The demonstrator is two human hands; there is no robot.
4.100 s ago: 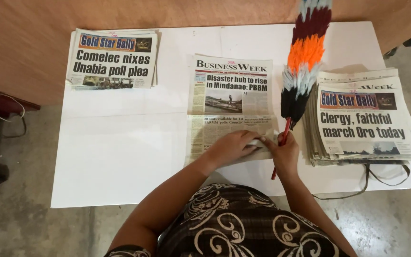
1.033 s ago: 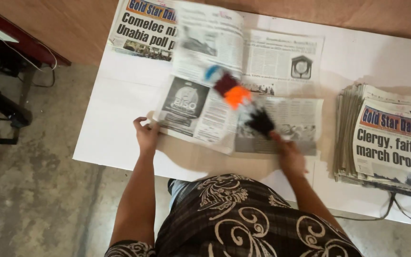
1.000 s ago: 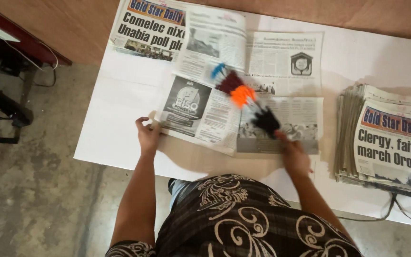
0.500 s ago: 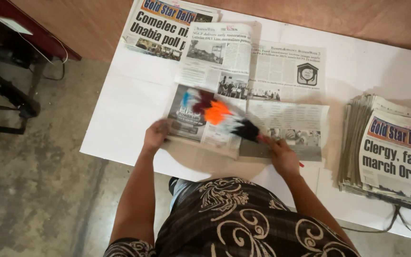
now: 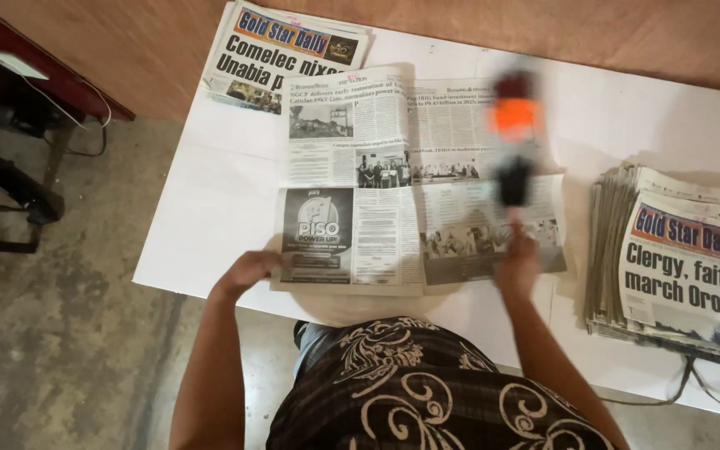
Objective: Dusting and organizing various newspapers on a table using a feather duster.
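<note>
An open newspaper [image 5: 393, 179] lies spread flat on the white table [image 5: 210, 208] in front of me. My left hand [image 5: 247, 271] rests on its lower left corner, fingers down on the page. My right hand [image 5: 517, 265] grips the handle of a feather duster [image 5: 513, 137] with black, orange and pale feathers. The duster is blurred and stands over the right-hand page of the open newspaper.
A thick stack of folded newspapers [image 5: 685, 258] sits at the right of the table. Another folded newspaper [image 5: 285, 54] lies at the far left corner. A dark red bench with cables [image 5: 18, 92] stands on the concrete floor to the left. A cable [image 5: 693, 387] hangs off the table's front right.
The newspaper's left page has been laid flat. The duster has swung from the left-middle of the paper over to the right page. My left hand stays at the lower left corner.
</note>
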